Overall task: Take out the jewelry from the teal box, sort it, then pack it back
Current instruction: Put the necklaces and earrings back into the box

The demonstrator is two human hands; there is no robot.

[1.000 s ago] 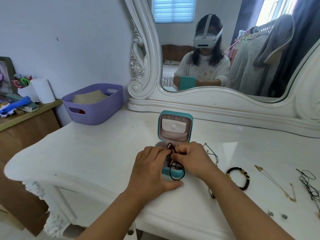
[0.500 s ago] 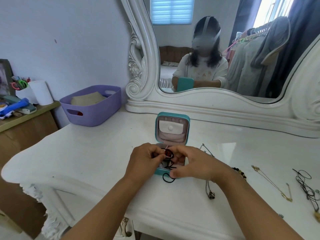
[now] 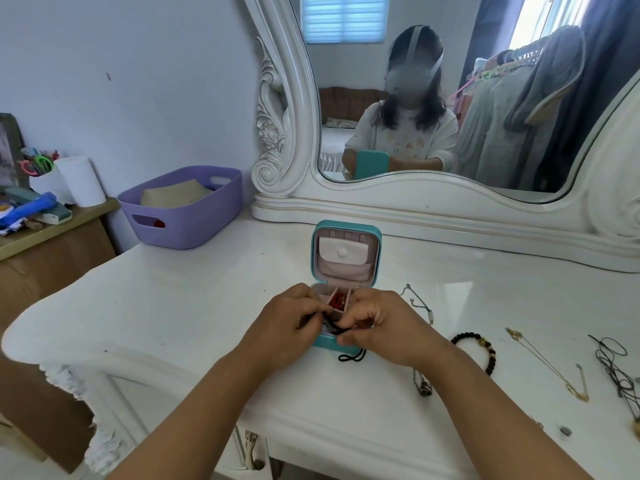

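Note:
The teal box [image 3: 346,233] stands open on the white dressing table [image 3: 194,306], its lid upright with a pale pouch inside. A red item [image 3: 337,302] lies in a back compartment. My left hand [image 3: 289,320] and my right hand [image 3: 375,322] hover over the box's front, both pinching a black cord [image 3: 351,356] whose loop hangs over the front edge. To the right lie a silver chain [image 3: 417,303], a black bead bracelet [image 3: 476,348], a gold necklace [image 3: 547,365], a dark pendant [image 3: 424,388] and tangled black cords [image 3: 618,372].
A large white-framed mirror [image 3: 450,202] stands behind the box. A purple basket [image 3: 183,213] sits at the table's back left. A wooden side desk [image 3: 45,237] with stationery is further left. Small earrings [image 3: 564,430] lie near the front right edge.
My hands have drawn apart slightly over the box, uncovering the red item. The black cord's loop hangs lower over the front edge. The bead bracelet shows again.

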